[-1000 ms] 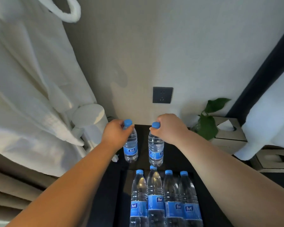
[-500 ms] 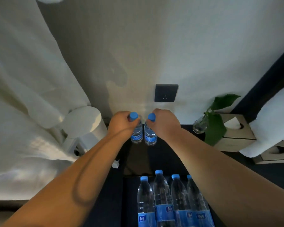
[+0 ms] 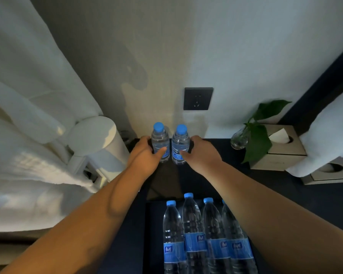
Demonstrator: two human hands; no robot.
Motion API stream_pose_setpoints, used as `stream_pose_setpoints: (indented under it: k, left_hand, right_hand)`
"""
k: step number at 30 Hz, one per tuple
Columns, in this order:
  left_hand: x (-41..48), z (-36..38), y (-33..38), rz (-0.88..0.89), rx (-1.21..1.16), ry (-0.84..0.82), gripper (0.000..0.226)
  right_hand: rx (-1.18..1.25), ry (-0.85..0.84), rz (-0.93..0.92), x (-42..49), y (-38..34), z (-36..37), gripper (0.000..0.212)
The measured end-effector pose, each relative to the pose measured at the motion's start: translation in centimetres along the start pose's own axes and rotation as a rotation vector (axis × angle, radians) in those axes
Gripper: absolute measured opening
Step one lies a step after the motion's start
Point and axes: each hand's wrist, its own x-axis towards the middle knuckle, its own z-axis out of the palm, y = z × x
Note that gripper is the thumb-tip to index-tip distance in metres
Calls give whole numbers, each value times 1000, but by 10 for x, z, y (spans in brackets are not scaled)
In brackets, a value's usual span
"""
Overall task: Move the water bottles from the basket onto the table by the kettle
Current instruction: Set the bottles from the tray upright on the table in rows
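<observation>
Two clear water bottles with blue caps stand upright side by side on the dark table (image 3: pixel 216 180), close to the wall. My left hand (image 3: pixel 145 153) curls around the lower body of the left bottle (image 3: pixel 160 139), thumb across its front. My right hand (image 3: pixel 202 153) wraps the lower body of the right bottle (image 3: pixel 180 141) from the right. The white kettle (image 3: pixel 95 135) stands just left of them. Several more bottles (image 3: pixel 192 224) stand in a row in the dark basket (image 3: pixel 147 218) at the near edge, between my forearms.
A dark wall socket (image 3: pixel 198 98) sits above the bottles. A small glass vase with a green plant (image 3: pixel 255 135) and a tissue box (image 3: pixel 281 147) stand at the right. White towelling cloth (image 3: pixel 28 135) hangs at the left, next to the kettle.
Both hands carried a bottle away from the basket to the wall and set them down together. My grip slid from the necks down to the lower bodies, uncovering the caps.
</observation>
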Motion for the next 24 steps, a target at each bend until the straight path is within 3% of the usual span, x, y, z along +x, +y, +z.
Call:
stream_pose_setpoints:
  k: [4,7,12,17,24]
  left_hand:
    - [-31,23,-18,-63,147,-91,48]
    - [-58,38,-26,-84,255,-301,44]
    - [-97,63,-36,-104,322,-454,50]
    - [-115,80,-41,-143,228,-438,40]
    - [-115,90,-43,-246,142,-416,58]
  right_hand:
    - [-183,-235,69,-29,30,29,42]
    - [-322,-405,58,-52,43,52,40]
    - [-450,-372,61,-73,46,71,48]
    - [-521,-380,109,-67,39,81,44]
    - [-509,-413,189,-59,35,92,34]
